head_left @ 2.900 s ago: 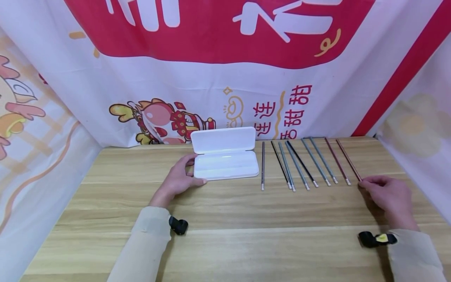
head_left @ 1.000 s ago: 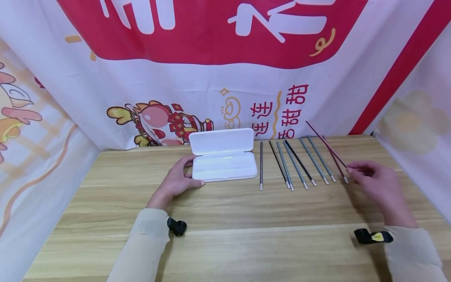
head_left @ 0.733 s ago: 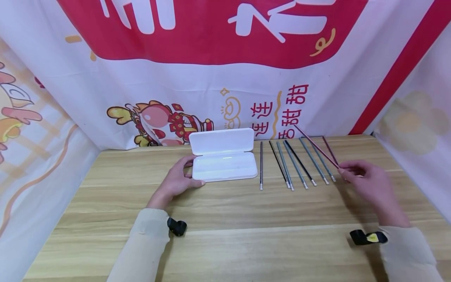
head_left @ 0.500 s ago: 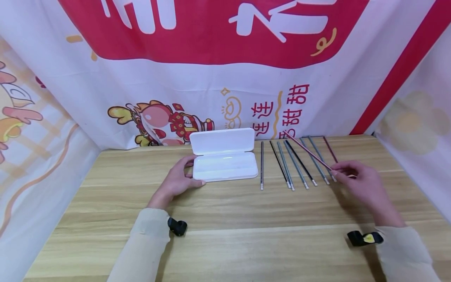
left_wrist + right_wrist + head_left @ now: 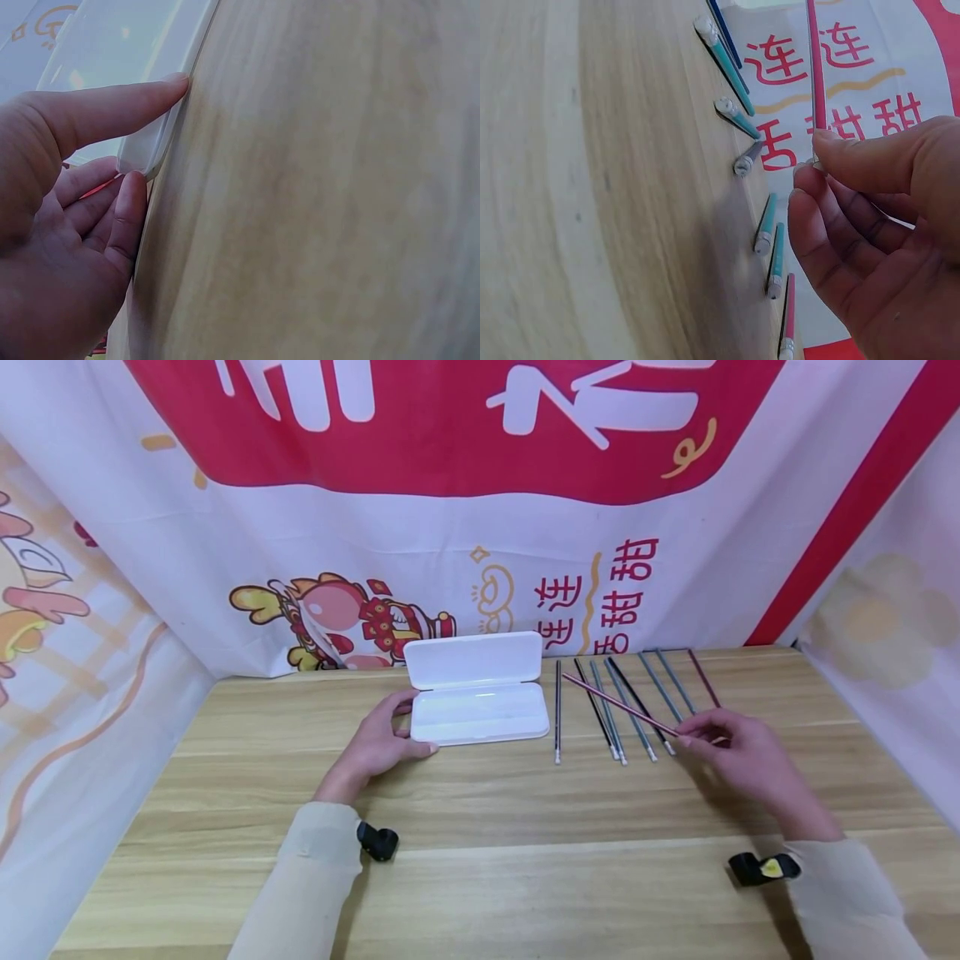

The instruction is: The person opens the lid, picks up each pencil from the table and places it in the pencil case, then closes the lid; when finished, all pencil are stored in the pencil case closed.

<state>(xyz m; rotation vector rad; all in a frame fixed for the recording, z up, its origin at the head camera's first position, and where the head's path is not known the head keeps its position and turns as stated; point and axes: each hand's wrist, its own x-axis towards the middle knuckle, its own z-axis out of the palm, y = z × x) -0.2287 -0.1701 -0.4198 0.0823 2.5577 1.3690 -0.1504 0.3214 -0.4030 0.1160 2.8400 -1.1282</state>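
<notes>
A white pencil case (image 5: pixel 480 713) lies with its lid raised and its inside showing bare. My left hand (image 5: pixel 378 739) holds its left end, thumb along the front edge and fingers at the side; the left wrist view shows the case's corner (image 5: pixel 141 150) between thumb and fingers. In my right hand (image 5: pixel 738 756) a red pencil (image 5: pixel 617 703) is pinched near its eraser end, between thumb and forefinger. It slants over the row of pencils, its far end pointing left toward the case. In the right wrist view the red pencil (image 5: pixel 817 75) stands out from the fingertips.
Several pencils lie side by side right of the case: a dark pencil (image 5: pixel 558 710) closest to it, then black and teal ones, and a dark red pencil (image 5: pixel 703 678) partly behind my right hand. A printed cloth (image 5: pixel 450 560) hangs behind the wooden table (image 5: pixel 487 893).
My right hand has lifted the red pencil from the right end of the row and carried it left, lowering its far end over the other pencils. The left hand stays at the case.
</notes>
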